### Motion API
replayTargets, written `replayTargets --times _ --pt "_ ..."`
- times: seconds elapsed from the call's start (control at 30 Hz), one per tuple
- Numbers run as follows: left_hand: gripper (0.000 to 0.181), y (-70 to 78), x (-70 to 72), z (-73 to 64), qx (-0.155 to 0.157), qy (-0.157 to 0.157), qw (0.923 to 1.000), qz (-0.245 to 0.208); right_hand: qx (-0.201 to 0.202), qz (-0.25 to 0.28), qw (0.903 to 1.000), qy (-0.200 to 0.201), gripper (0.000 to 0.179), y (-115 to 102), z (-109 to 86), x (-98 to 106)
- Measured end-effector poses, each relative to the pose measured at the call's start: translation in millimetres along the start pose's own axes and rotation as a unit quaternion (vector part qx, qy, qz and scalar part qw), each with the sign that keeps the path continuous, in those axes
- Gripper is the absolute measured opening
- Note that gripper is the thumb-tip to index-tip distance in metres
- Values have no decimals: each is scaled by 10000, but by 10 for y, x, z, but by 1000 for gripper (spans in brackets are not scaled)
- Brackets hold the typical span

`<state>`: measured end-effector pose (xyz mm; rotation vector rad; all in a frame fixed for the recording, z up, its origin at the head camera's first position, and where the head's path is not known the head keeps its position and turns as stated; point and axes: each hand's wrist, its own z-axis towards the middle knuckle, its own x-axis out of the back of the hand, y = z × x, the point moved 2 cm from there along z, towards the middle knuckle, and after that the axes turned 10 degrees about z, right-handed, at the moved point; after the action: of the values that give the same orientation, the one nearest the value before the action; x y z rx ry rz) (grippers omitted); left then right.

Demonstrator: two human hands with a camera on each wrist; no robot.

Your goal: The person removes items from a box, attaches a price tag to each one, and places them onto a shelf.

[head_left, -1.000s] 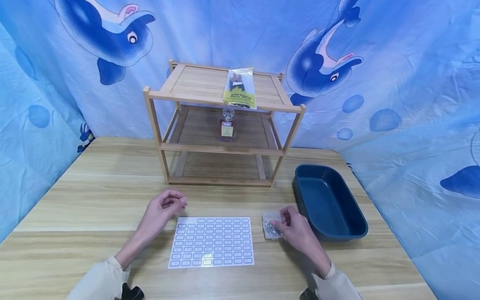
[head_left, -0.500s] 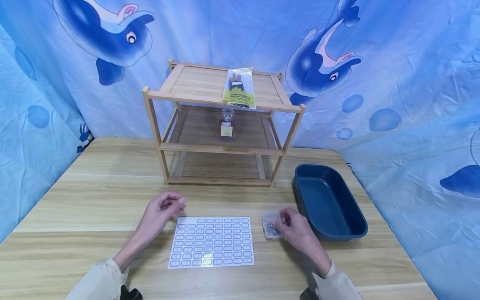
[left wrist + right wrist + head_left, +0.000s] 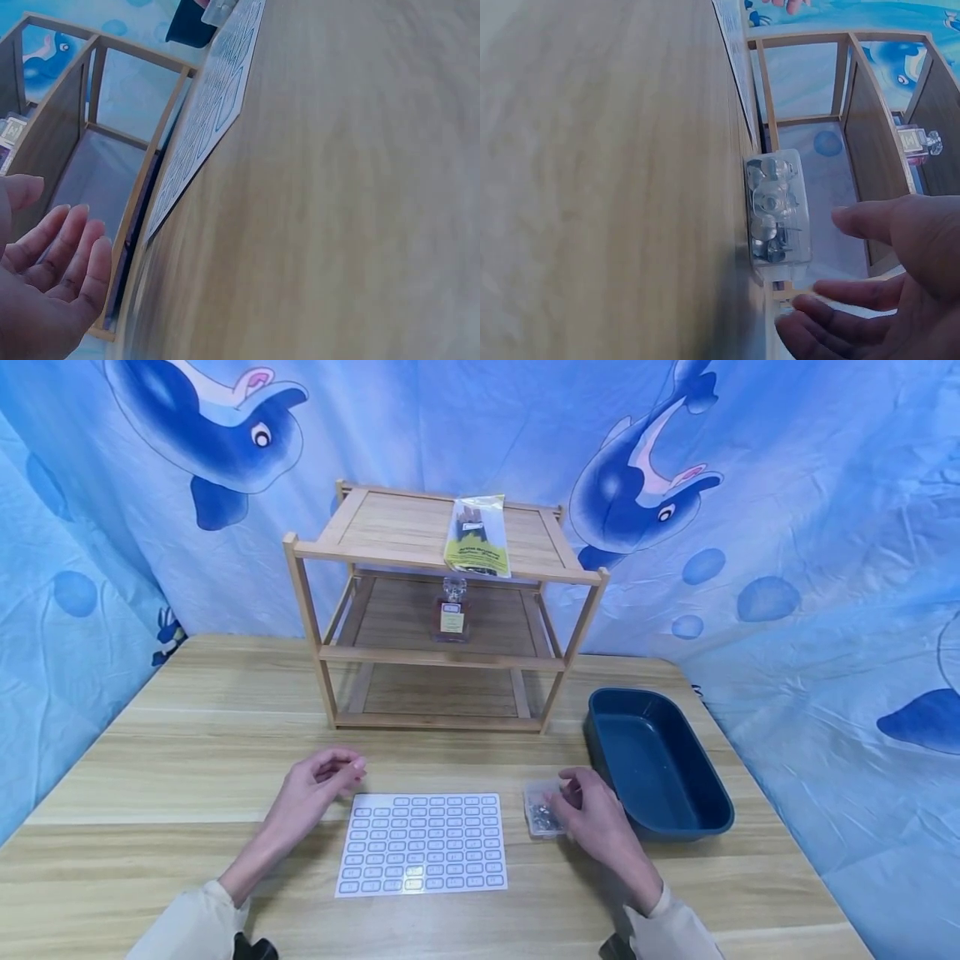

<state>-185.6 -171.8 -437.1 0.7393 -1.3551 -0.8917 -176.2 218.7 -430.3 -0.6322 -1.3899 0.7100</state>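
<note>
A small clear plastic box [image 3: 542, 814] holding transparent pieces with rounded heads sits on the table, right of the white sheet [image 3: 422, 843] printed with rows of numbered boxes. My right hand [image 3: 596, 820] hovers at the box's right side, partly covering it in the head view. In the right wrist view, its thumb and fingers are spread apart beside the clear box [image 3: 778, 214], with nothing between them. My left hand [image 3: 311, 789] is raised near the sheet's upper left corner. Its fingers are loosely bent and hold nothing, as the left wrist view shows.
A wooden shelf rack [image 3: 442, 721] stands behind the sheet. It bears a perfume bottle [image 3: 452, 618] on its middle level and a yellow and white packet [image 3: 477, 537] on top. A dark teal basin [image 3: 708, 760] is to the right of my right hand. Blue curtains hang behind.
My right thumb has lifted slightly back from the box, and the fingers have spread a little. My left hand has drifted slightly left and down. The box and sheet stay in place.
</note>
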Motion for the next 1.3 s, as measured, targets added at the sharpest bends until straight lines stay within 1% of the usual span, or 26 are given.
replayTargets --times 0.17,0.27,0.37,0.43,0.57,0.67,0.73,0.8,1.0,1.17,1.3 --pt "37 -14 26 -16 -249 -77 9995 200 412 -39 9991 125 37 -33 15 7" --pt "33 -28 38 -26 -460 -15 9971 610 802 24 9968 55 34 -69 16 -13" --pt "28 -43 46 -29 -652 81 9927 1013 1153 61 9933 -58 31 -120 8 -50" --pt "26 -52 47 -28 -754 97 9902 1173 1349 46 9908 -129 30 -157 5 -81" --pt "25 -73 40 -33 -813 -8 9883 1290 1781 -200 9835 -234 30 -241 2 -156" --pt "26 -85 33 -37 -778 -101 9869 1407 2166 -485 9745 -341 32 -299 12 -222" --pt "27 -91 25 -39 -786 -165 9851 1523 2326 -611 9696 -456 34 -323 22 -267" --pt "27 -96 17 -39 -791 -220 9831 1634 2395 -689 9665 -613 35 -342 29 -307" --pt "30 -112 -20 -30 -867 -293 9769 1931 2315 -953 9625 -1045 34 -381 76 -409" --pt "28 -123 -31 -17 -1028 -256 9709 2150 2329 -1382 9556 -1158 32 -423 121 -492" --pt "25 -129 -35 -23 -1083 -280 9692 2192 2187 -1676 9531 -1249 31 -447 141 -546"
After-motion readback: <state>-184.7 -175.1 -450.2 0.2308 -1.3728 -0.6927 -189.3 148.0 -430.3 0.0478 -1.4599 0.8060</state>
